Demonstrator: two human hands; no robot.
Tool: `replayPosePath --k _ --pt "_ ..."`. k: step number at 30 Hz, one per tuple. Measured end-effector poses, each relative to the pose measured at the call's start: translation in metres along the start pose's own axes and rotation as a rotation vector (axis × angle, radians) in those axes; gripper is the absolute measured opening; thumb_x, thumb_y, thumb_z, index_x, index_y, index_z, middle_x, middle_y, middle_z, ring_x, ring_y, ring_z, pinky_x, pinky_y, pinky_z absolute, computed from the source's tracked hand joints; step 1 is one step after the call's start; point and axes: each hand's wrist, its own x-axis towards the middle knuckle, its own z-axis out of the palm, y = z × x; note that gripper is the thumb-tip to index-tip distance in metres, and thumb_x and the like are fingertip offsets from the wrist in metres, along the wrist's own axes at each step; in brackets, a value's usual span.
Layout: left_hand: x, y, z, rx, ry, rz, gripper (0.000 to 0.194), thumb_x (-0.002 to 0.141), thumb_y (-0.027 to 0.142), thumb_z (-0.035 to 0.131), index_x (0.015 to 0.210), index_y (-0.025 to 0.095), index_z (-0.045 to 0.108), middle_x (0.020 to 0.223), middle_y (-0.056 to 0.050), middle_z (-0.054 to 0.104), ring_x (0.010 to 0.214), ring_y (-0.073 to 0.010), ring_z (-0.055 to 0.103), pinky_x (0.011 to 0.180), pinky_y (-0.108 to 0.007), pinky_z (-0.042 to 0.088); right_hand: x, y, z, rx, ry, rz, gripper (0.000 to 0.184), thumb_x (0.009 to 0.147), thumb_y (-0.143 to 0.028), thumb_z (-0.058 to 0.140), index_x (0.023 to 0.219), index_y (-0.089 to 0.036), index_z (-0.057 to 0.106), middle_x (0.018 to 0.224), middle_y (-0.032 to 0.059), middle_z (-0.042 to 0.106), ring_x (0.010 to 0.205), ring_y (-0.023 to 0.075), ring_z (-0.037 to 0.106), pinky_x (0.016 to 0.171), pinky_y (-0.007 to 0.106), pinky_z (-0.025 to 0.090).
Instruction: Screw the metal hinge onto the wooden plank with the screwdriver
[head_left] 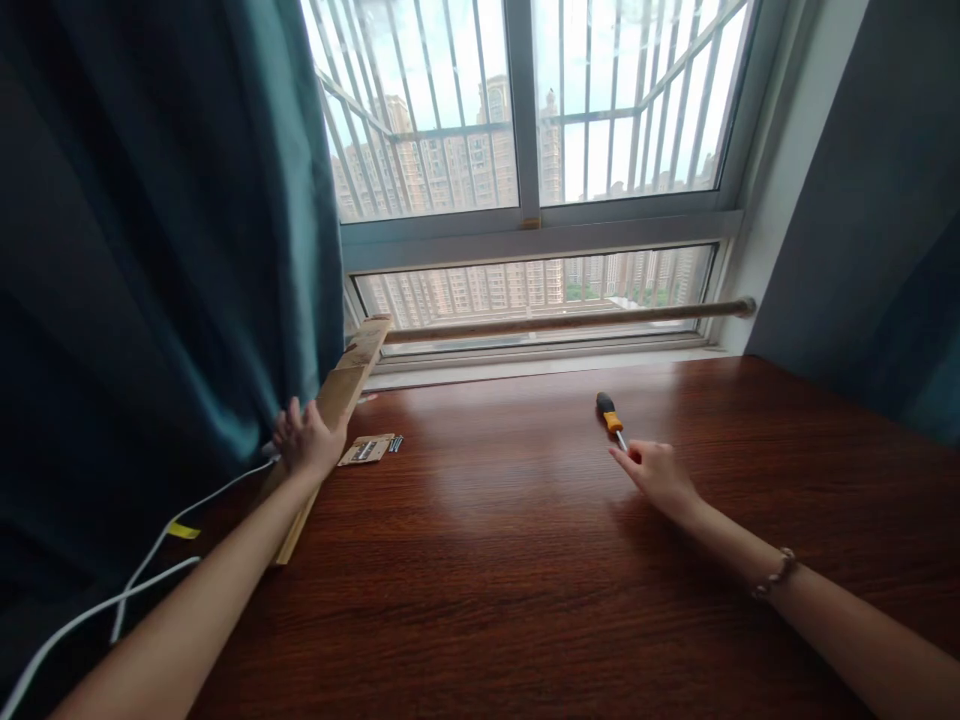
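My left hand (309, 442) lies over a long wooden board (346, 388) that leans at a slant on the left, its fingers curled across the far edge. My right hand (660, 478) is closed at the metal shaft of a screwdriver (609, 412); the black and yellow handle points away toward the window. The shaft's tip is hidden by my fingers. Beside the board, a small piece of printed cardboard (366, 449) lies on the table with a few small dark screw-like pieces (396, 443) at its right edge.
The brown wood-grain table (480, 580) reaches to the window. A round pole (570, 322) runs along the window from the board's upper end to the right wall. A blue curtain (247, 220) hangs at left, with white cables (150, 555) and a yellow tag (184, 530) below.
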Motion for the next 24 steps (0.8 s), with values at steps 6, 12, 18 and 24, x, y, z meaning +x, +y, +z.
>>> replayPosePath --k 6,12,18,24 --pt "-0.052 0.069 0.010 -0.130 -0.180 0.726 0.045 0.090 0.031 0.039 0.131 0.014 0.039 0.135 -0.011 0.047 0.128 -0.0250 0.036 0.108 -0.049 0.015 0.016 0.033 0.011 -0.240 -0.080 0.107 0.034 0.078 -0.050 0.052 0.065 -0.019 0.055 0.067 0.0085 0.062 0.061 0.0208 0.057 0.051 0.026 0.025" --pt "-0.086 0.156 -0.026 -0.231 -0.210 1.040 0.044 0.090 0.024 0.038 0.132 0.012 0.038 0.137 -0.009 0.044 0.132 -0.0221 0.030 0.110 -0.045 0.017 0.023 0.034 0.014 -0.005 -0.110 0.026 0.028 0.079 -0.033 0.046 0.057 -0.018 0.048 0.060 0.0030 0.054 0.060 0.0145 0.050 0.055 0.025 0.029" --pt "-0.090 0.196 -0.036 -0.228 -0.076 0.992 0.043 0.086 0.022 0.047 0.128 0.012 0.043 0.139 -0.011 0.040 0.131 -0.0264 0.030 0.107 -0.045 0.025 -0.011 -0.018 0.002 0.766 -0.555 -0.009 0.038 0.070 -0.051 0.054 0.057 -0.018 0.043 0.046 -0.0073 0.034 0.042 0.0062 0.026 0.043 0.022 0.019" --pt "-0.100 0.184 -0.040 -0.373 -0.190 0.940 0.015 0.088 0.022 0.045 0.089 0.019 0.060 0.087 -0.004 0.063 0.084 -0.0180 0.057 0.078 -0.033 0.045 -0.039 -0.046 0.001 1.001 -0.760 -0.073 0.049 0.072 -0.062 0.056 0.059 -0.015 0.048 0.048 -0.0057 0.038 0.042 0.0040 0.026 0.041 0.021 0.016"
